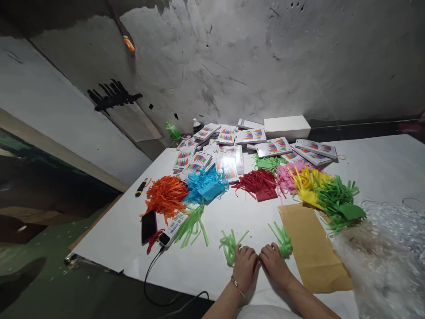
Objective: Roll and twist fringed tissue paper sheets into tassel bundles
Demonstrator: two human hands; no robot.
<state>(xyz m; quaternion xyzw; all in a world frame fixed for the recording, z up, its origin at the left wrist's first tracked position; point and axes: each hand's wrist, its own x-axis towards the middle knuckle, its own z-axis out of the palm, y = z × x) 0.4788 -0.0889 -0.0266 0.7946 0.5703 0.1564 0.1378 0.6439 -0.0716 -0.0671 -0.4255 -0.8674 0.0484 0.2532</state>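
My left hand and my right hand meet near the table's front edge, fingers curled. A light green paper tassel fans out beyond the left fingers, and more light green fringe spreads past the right ones. Its middle is hidden under my fingers, so I cannot tell whether both ends are one piece. A metal bangle circles my left wrist. Off to the left lies another light green tassel, flat on the white table, partly beside a white power bank.
Fringed bundles in orange, blue, red, pink, yellow and green lie behind. Several printed packs are heaped by the wall. Brown paper and clear plastic lie right; a phone left.
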